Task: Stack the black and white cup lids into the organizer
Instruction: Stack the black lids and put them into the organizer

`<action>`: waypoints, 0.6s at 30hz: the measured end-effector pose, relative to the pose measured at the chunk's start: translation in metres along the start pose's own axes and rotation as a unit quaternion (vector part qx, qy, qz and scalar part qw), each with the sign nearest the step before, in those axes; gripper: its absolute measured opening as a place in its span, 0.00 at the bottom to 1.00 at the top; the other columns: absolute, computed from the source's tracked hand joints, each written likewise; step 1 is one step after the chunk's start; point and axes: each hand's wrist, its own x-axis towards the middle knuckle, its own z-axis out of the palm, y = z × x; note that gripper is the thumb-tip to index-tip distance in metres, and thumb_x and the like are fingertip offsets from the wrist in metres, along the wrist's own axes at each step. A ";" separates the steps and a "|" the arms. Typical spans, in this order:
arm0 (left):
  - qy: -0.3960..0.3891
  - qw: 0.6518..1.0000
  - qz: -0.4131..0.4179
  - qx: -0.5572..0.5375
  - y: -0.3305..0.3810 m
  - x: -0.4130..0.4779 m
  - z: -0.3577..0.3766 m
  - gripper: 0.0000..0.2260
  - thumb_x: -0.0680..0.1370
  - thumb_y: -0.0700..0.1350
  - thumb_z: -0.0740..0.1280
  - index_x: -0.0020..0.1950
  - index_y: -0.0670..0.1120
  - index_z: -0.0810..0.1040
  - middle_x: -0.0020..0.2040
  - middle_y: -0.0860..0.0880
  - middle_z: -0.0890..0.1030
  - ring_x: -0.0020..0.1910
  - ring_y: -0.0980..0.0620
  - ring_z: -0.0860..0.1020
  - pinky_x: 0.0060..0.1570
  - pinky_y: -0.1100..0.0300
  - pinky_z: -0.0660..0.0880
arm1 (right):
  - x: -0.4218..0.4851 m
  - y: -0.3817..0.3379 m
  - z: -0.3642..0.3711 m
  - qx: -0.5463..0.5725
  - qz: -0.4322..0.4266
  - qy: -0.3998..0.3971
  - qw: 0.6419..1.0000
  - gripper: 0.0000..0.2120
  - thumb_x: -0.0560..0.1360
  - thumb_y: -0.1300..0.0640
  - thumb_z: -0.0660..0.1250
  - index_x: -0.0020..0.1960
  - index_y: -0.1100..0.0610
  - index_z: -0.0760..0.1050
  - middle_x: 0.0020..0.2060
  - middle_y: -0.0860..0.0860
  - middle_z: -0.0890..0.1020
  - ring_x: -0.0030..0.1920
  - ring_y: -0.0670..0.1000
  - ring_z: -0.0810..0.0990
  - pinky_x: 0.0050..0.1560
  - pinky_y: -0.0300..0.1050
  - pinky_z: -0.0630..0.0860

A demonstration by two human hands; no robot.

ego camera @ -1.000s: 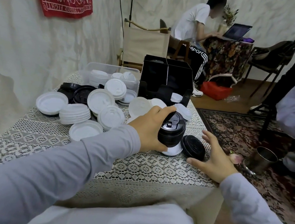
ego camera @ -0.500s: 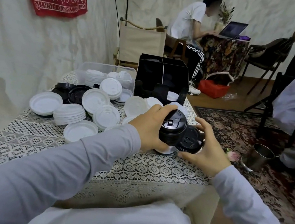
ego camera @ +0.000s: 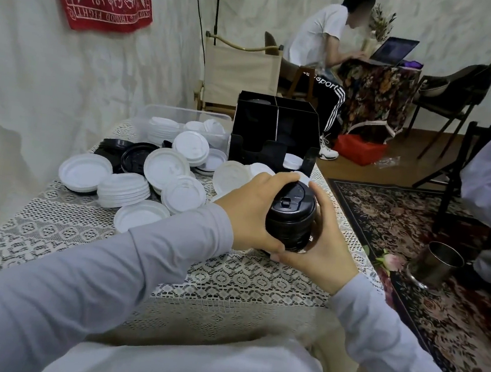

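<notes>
Fingers [ego camera: 275,177] of left hand [ego camera: 250,214] and right hand [ego camera: 319,252] both curl round the black lid stack [ego camera: 291,218] before the organizer [ego camera: 275,128], the right having closed in since holding a lone lid beside it.

Both hands, left hand [ego camera: 250,214] and right hand [ego camera: 319,249], grip a stack of black lids [ego camera: 291,218].

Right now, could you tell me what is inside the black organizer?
The organizer shows one white lid in its front right slot; deeper compartments are too dark to read.
</notes>
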 end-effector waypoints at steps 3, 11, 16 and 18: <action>0.002 1.000 -0.002 -0.008 -0.003 -0.002 -0.002 0.46 0.63 0.44 0.79 0.74 0.53 0.56 0.64 0.48 0.67 0.62 0.52 0.68 0.63 0.61 0.67 | -0.001 -0.002 0.005 0.113 0.007 -0.013 0.994 0.52 0.56 0.72 0.77 0.69 0.38 0.58 0.63 0.48 0.73 0.63 0.46 0.75 0.57 0.45 0.76; 0.013 1.000 -0.015 -0.023 -0.012 -0.004 -0.003 0.45 0.61 0.47 0.79 0.73 0.53 0.58 0.62 0.48 0.69 0.61 0.50 0.70 0.63 0.56 0.69 | -0.002 -0.002 0.016 0.350 0.040 0.007 0.936 0.51 0.56 0.72 0.76 0.71 0.45 0.60 0.61 0.58 0.76 0.53 0.56 0.80 0.52 0.54 0.78; 0.015 1.000 -0.015 -0.016 -0.012 -0.007 -0.004 0.46 0.62 0.45 0.79 0.73 0.53 0.57 0.63 0.48 0.67 0.62 0.50 0.69 0.63 0.56 0.68 | -0.001 -0.004 0.022 0.485 0.070 0.019 0.871 0.52 0.52 0.71 0.80 0.71 0.52 0.62 0.53 0.61 0.80 0.48 0.57 0.82 0.43 0.51 0.80; 0.015 1.000 -0.015 -0.013 -0.012 -0.008 -0.004 0.46 0.63 0.45 0.79 0.73 0.53 0.56 0.63 0.48 0.67 0.61 0.50 0.69 0.63 0.56 0.68 | 0.000 -0.005 0.024 0.519 0.088 0.028 0.850 0.45 0.59 0.76 0.70 0.72 0.56 0.61 0.50 0.62 0.81 0.48 0.57 0.82 0.43 0.50 0.80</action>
